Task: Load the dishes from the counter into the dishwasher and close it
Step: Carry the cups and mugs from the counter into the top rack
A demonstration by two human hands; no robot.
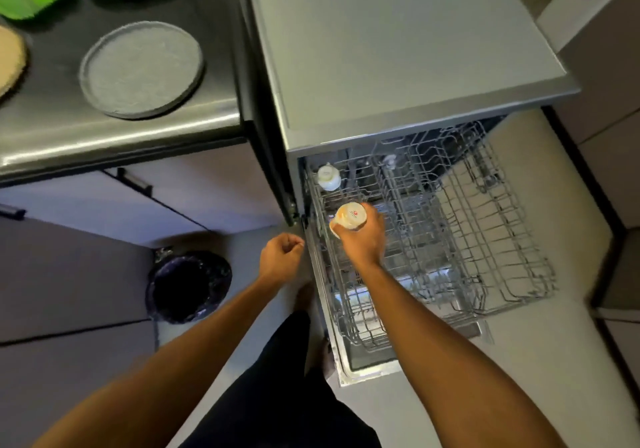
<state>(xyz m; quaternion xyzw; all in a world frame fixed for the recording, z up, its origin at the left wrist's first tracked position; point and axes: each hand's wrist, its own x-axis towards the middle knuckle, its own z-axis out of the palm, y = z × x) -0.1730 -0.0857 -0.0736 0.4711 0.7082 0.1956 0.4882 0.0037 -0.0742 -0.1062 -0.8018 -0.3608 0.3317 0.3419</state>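
Right grip [363, 239] around cup [349, 215] over dishwasher rack [485, 222]

Both bare forearms reach forward. Right hand [363, 241] is further out, back of hand up, fingers wrapped round a small cream ceramic cup with a red mark [349, 217]. Left hand [281, 257] is just beside it, fingers curled into a fist, holding nothing.
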